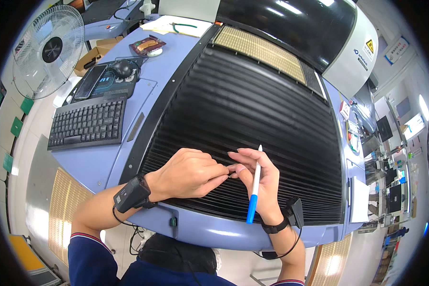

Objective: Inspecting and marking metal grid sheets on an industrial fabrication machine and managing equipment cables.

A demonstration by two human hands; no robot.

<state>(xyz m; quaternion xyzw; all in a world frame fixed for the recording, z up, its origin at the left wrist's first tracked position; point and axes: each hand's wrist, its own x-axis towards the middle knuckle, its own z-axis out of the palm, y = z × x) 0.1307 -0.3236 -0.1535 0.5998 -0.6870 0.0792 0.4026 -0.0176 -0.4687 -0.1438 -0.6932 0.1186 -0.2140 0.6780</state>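
Over the black ribbed bed (243,109) of the machine, my two hands meet at the fingertips. My left hand (190,172) is closed, its thumb and forefinger pinched together against the fingers of the other hand. Whatever lies in that pinch, if anything, is too small to make out. My right hand (264,178) has its fingers curled, with a white pen (255,183) with a blue end held slanting across it. The pen's blue end points toward me and its narrow white tip points away.
To the left are a black keyboard (86,122), a mouse (121,68), a phone (91,82) and a fan (52,50). A perforated tan panel (260,51) lies along the bed's far edge, below a black machine cover (291,28). White paper (359,200) sits at right.
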